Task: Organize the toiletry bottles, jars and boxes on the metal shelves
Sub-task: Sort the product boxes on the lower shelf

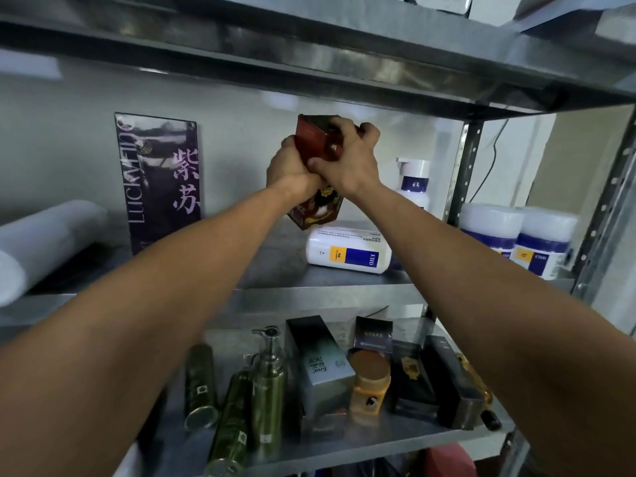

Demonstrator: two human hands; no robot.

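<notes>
Pale wall (69,139) behind; black cable (490,166) hanging right.

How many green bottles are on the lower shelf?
3: a pump bottle standing, one to its left, one leaning in front. The arm may hide more.

Both hands, the left hand (289,166) and the right hand (347,156), held a red box (311,142) tilted above the middle shelf (327,290). Just below it a white bottle (347,253) lay on its side, and a tall purple box (160,180) stood to the left. On the lower shelf (378,438) stood green bottles (268,383), an orange jar (370,383) and dark boxes (444,383).
</notes>
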